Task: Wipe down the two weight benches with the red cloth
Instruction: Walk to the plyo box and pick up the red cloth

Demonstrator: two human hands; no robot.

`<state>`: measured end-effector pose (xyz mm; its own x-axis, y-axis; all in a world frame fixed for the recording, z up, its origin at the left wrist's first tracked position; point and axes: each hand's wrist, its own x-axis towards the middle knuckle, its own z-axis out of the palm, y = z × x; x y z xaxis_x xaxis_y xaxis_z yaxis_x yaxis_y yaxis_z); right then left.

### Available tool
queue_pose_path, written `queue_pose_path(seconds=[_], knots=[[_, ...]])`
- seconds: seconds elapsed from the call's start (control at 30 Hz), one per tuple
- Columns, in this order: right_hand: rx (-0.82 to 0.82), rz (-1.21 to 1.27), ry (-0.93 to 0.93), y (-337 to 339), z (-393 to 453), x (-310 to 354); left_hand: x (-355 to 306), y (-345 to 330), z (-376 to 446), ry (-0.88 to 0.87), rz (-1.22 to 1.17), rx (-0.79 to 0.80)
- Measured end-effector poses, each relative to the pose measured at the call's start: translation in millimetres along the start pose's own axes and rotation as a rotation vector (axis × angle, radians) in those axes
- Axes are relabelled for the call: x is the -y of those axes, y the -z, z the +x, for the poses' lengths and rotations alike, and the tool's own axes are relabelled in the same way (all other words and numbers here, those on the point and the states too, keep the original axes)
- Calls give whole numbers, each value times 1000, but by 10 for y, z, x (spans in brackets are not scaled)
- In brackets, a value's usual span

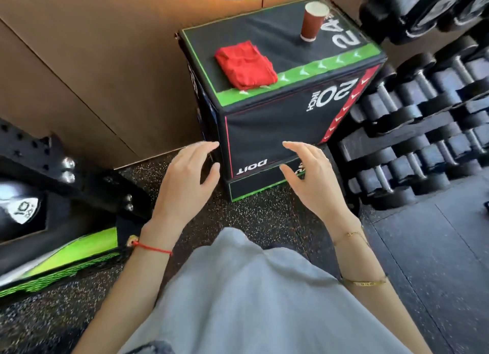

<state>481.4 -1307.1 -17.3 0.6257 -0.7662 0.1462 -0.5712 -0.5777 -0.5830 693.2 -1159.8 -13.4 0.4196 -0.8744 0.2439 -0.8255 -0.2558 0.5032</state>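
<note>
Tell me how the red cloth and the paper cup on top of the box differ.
The red cloth lies flat and folded; the paper cup stands upright with its open mouth up. The cloth is bright red and soft; the cup is a darker brownish red with a pale rim and stiff walls. The cloth sits near the box's green edge strip, the cup farther back by the printed "24". Both rest on the plyo box, untouched by either hand.
</note>
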Motion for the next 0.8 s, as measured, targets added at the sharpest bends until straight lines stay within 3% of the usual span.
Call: queue_pose_path(seconds=[0.37, 0.8], knots=[[70, 25, 21, -46, 1332, -292, 217, -226, 1126, 96, 2, -33], [164, 29, 174, 184, 2688, -905, 50, -714, 2020, 256, 27, -134]])
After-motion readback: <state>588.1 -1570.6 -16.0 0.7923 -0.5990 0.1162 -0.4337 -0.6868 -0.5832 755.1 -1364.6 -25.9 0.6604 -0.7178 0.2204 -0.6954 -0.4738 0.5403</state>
